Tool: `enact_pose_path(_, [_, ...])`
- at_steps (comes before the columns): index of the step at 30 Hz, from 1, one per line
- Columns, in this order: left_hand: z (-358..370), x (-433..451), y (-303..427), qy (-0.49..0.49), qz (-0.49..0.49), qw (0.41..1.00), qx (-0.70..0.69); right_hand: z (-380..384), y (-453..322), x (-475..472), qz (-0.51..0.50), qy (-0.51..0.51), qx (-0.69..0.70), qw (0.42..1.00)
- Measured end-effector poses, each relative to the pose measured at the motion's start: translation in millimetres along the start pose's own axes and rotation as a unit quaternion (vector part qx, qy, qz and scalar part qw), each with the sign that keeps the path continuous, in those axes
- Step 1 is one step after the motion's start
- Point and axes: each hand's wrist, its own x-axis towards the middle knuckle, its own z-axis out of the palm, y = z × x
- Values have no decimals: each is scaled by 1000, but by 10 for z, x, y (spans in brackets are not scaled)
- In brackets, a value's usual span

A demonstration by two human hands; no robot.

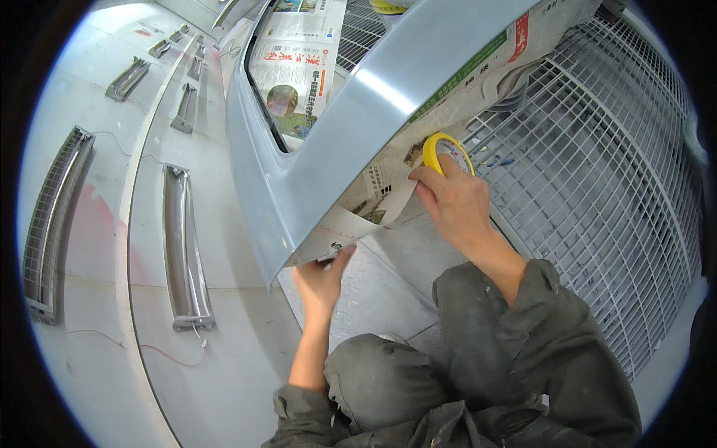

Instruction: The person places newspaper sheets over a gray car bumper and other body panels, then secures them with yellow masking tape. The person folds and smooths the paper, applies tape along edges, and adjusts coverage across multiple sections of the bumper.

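Observation:
A light blue-grey painted car body panel point(347, 112) with a window opening slants across the upper middle. Sheets of newspaper point(364, 190) hang along its lower right edge. My left hand point(319, 280) pinches the lower end of the paper at the panel's bottom corner, its fingertips partly hidden. My right hand point(456, 204) holds a roll of yellow masking tape point(434, 151) and pinches the paper's free edge, which curls between my two hands. More newspaper point(302, 61) shows through the window opening.
White metal floor grating point(594, 185) spreads on the right, beside metal floor plates point(358, 302). Caged lamp fixtures point(187, 246) line the pale wall on the left, with thin cables. A yellow roll point(387, 7) sits behind the panel at the top.

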Motion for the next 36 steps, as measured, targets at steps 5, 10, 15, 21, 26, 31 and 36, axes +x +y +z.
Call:
enact_pose_path(5, [408, 532, -273, -125, 79, 987, -59, -19, 28, 91, -17, 76, 13, 997])
enact_pose_path(10, [876, 652, -235, -137, 39, 978, -151, 82, 71, 180, 6, 77, 44, 996])
enact_pose_path(15, [1096, 880, -294, -32, 67, 988, -135, 163, 127, 236, 24, 104, 93, 990])
enact_pose_path(21, [1222, 915, -238, 6, 9, 983, -184, 91, 136, 149, 114, 151, 195, 962])
enact_pose_path(26, [1367, 952, -87, 12, -63, 966, -252, -7, 266, 64, 171, 140, 159, 962])
enact_pose_path(31, [1395, 994, -39, 6, -121, 942, -314, 83, 370, -66, 119, 63, 109, 985])
enact_pose_path(36, [1245, 930, -67, -11, -170, 922, -348, 328, 436, 5, 132, 32, 112, 984])
